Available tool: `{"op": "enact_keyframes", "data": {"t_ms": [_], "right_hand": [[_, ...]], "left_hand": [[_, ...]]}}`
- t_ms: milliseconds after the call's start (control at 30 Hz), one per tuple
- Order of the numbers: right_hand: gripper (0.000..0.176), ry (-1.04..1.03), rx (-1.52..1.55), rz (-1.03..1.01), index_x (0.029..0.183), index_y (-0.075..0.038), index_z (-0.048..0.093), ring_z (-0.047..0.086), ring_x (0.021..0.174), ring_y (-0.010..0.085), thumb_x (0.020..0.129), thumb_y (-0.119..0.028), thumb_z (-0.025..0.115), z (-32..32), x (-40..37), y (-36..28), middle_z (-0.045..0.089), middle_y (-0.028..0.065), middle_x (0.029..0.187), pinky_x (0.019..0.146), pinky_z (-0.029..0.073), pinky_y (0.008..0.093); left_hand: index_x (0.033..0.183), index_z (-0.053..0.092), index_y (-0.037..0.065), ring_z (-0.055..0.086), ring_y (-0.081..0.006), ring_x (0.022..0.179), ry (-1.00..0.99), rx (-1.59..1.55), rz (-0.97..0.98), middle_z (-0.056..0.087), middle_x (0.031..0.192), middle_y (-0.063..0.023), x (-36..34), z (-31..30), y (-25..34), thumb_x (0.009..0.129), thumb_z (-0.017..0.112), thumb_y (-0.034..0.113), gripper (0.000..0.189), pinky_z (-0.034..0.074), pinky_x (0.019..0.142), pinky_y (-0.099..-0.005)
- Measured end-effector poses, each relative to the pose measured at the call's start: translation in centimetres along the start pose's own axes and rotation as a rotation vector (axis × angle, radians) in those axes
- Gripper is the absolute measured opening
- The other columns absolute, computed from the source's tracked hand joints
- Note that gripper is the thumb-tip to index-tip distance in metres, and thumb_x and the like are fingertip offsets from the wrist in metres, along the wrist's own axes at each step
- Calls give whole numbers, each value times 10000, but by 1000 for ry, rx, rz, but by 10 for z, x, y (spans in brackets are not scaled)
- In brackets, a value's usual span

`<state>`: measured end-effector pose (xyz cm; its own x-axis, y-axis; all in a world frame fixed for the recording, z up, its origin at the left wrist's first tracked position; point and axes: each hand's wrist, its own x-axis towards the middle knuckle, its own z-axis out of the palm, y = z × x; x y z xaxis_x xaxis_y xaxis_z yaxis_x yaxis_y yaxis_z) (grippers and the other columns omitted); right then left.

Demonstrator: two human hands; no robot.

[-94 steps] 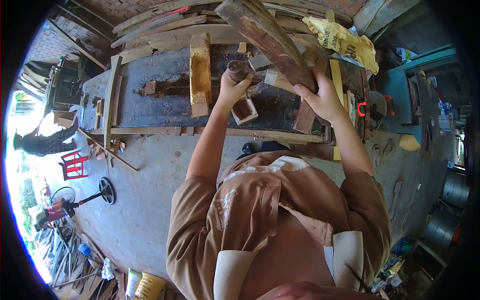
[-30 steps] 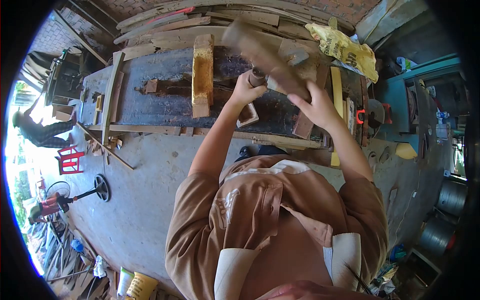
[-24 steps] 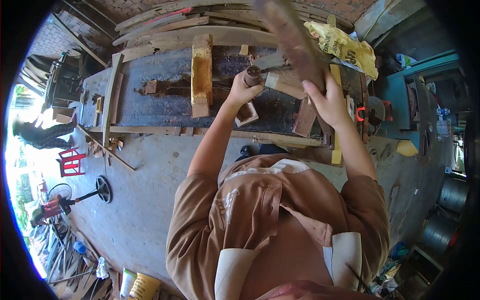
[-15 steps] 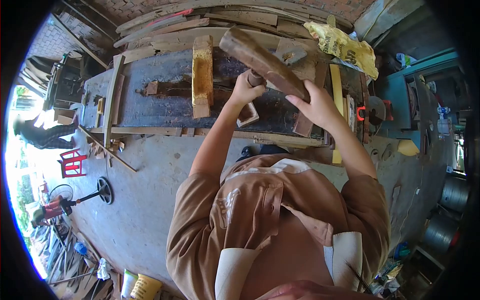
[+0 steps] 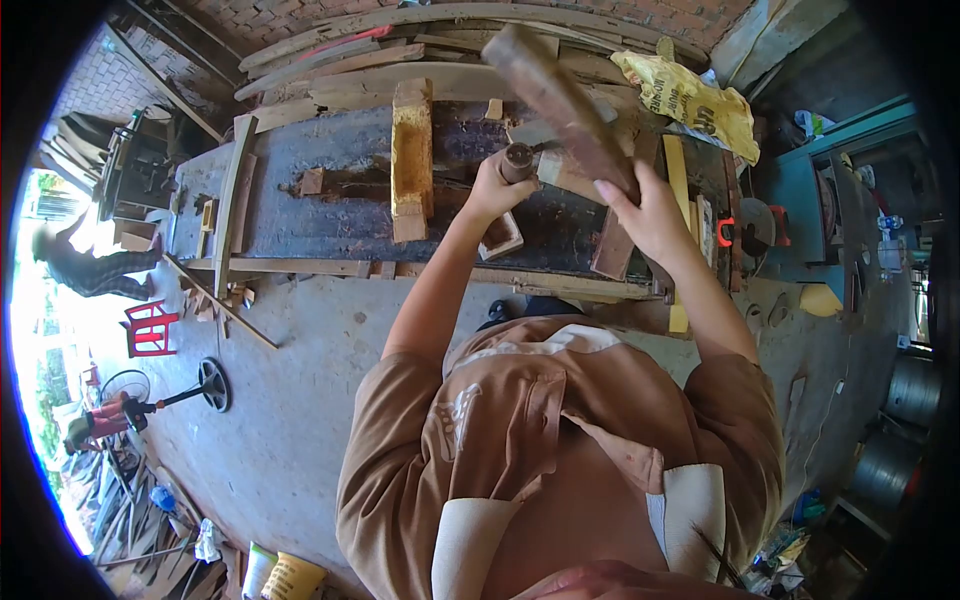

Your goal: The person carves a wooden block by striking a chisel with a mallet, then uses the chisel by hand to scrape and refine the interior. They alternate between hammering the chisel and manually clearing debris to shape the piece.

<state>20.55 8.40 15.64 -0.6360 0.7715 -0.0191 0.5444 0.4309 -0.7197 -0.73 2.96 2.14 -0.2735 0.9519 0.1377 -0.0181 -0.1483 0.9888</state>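
My left hand (image 5: 492, 190) is closed around the upright handle of a chisel (image 5: 518, 160), whose round butt end faces up at me. The chisel's blade is hidden below my fist. In my right hand (image 5: 645, 213) is a thick wooden mallet (image 5: 565, 108), gripped at its narrower end and slanting up to the left. It is slightly blurred and stands apart from the chisel's butt. Just below my left hand a small hollowed wood piece (image 5: 502, 240) lies on the dark workbench (image 5: 330, 225). Pale wood (image 5: 570, 172) shows between my hands.
A yellowish hollowed timber (image 5: 411, 165) lies across the bench, left of my hands. Long planks (image 5: 340, 85) are stacked behind it. A yellow sack (image 5: 690, 95) sits at the back right. Across the floor stand a red stool (image 5: 150, 328), a fan (image 5: 125, 400) and another person (image 5: 95, 265).
The mallet has swung right, clear of the chisel, and its far end has risen. More of the chisel's butt shows. My left hand keeps its grip.
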Motion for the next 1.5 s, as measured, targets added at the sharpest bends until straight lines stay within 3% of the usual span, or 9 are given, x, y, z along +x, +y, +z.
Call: {"op": "enact_keyframes", "data": {"t_ms": [167, 333, 567, 633, 767, 967, 1100, 1167, 1500], "right_hand": [[419, 243, 324, -209, 1002, 20, 484, 599, 740, 286, 826, -343, 597, 13, 6, 9, 595, 188, 808, 675, 455, 365], [462, -141, 42, -45, 996, 32, 475, 598, 676, 373, 825, -383, 585, 7, 7, 10, 588, 215, 768, 630, 461, 399], [440, 159, 475, -81, 1029, 15, 475, 561, 584, 281, 822, -351, 604, 9, 5, 7, 586, 123, 750, 606, 461, 377], [427, 173, 216, -263, 1001, 13, 472, 587, 619, 324, 817, -348, 606, 16, 7, 8, 593, 166, 755, 609, 460, 387], [424, -83, -133, -59, 982, 11, 474, 591, 751, 416, 813, -356, 603, -13, 10, -6, 587, 258, 788, 638, 456, 417], [348, 129, 455, -151, 986, 7, 484, 526, 550, 106, 834, -284, 599, -4, 10, -1, 537, 60, 672, 508, 417, 267], [429, 120, 174, -262, 980, 20, 490, 602, 633, 270, 813, -357, 608, 9, 15, 16, 590, 159, 723, 593, 459, 358], [475, -174, -94, 35, 976, 17, 511, 613, 742, 345, 803, -417, 594, -7, 17, 15, 604, 210, 783, 668, 461, 382], [521, 135, -269, 64, 994, 19, 522, 596, 814, 395, 821, -473, 540, 0, 91, 73, 603, 257, 849, 693, 465, 422]], "left_hand": [[813, 556, 21, 474, -61, 654, 19, 52, -15, 545, 716, 25, 3, 3, 3, 632, 642, 31, 201, 418, 612, -235], [839, 561, 16, 476, -72, 697, -31, 67, 13, 554, 750, 16, 5, 2, -9, 635, 645, 41, 222, 425, 654, -250], [842, 562, 18, 477, -81, 705, 0, 128, -25, 550, 741, 4, 6, 4, -5, 629, 649, 61, 234, 429, 661, -264], [839, 561, 17, 476, -81, 700, 2, 156, -4, 548, 736, 3, 10, 6, -9, 629, 651, 66, 234, 429, 657, -264], [838, 558, 19, 469, -82, 680, -32, 74, -6, 543, 729, -1, 7, 2, -18, 627, 646, 74, 235, 424, 643, -262], [809, 556, 37, 481, -60, 649, -5, 172, 24, 542, 715, 16, 10, 9, -1, 679, 616, 28, 143, 417, 596, -238], [795, 541, 35, 477, -62, 633, -2, 128, 74, 536, 703, 13, 13, 11, -6, 691, 628, 23, 136, 417, 578, -247], [792, 537, 35, 475, -64, 629, -7, 81, -1, 535, 702, 13, 11, 3, -5, 691, 634, 23, 140, 417, 576, -251], [749, 536, 49, 473, -68, 624, 13, 143, 46, 529, 687, 26, 9, 5, -2, 682, 645, 53, 128, 408, 577, -250]]}}
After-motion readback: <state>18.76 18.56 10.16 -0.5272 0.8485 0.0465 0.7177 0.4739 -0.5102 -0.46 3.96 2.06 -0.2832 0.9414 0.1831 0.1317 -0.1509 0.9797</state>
